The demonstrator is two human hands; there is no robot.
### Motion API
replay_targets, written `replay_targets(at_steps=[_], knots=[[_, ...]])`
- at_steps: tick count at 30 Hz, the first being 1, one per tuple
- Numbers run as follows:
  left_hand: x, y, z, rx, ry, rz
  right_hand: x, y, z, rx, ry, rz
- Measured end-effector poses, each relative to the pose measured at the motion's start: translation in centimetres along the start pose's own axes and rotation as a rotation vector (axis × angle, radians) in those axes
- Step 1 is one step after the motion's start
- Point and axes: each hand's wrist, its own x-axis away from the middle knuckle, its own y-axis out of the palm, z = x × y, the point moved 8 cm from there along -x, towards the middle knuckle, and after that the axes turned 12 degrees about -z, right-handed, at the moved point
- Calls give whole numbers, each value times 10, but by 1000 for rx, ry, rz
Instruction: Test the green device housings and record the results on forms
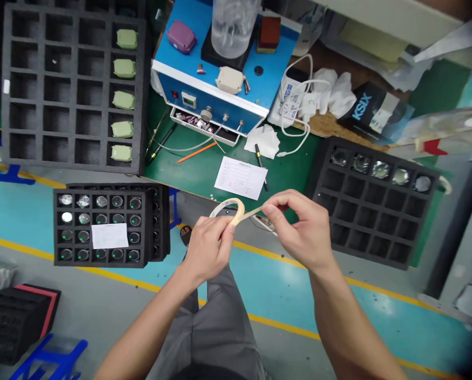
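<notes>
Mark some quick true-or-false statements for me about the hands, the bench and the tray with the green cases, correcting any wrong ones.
1. The left hand holds the tape roll. True.
2. The right hand grips a pen. False: the right hand pinches the strip of tape drawn from the roll.
3. Five light-green cases show in the right-hand column of the upper-left foam tray. True.
4. The purple case lies on the printed sheet. False: the purple case sits on top of the blue machine.
5. The printed sheet lies on the green tabletop. True.
</notes>
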Motion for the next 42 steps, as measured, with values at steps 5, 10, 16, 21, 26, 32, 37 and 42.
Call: replay_targets(at_steps=[5, 10, 16, 21, 26, 32, 37, 42], knots=[[-30, 13, 9, -120, 2, 131, 17, -13, 15, 35, 75, 109], [-44, 37, 38, -344, 262, 266, 29, -77, 47, 192, 132, 341], [-81, 77, 52, -519, 351, 103, 56, -179, 77, 135, 111, 858], [-177, 120, 47, -686, 337, -36, 65, -166, 105, -85, 298, 779], [-215, 137, 34, -636, 246, -44, 85, -162, 125, -141, 451, 699], [-69, 146, -13, -350, 77, -103, 97, -84, 119, -185, 570, 430], [121, 111, -109, -141, -429, 104, 82, 51, 82, -292, 501, -131], [278, 2, -234, 1, -1137, 683, 57, 167, 33, -313, 362, -445]])
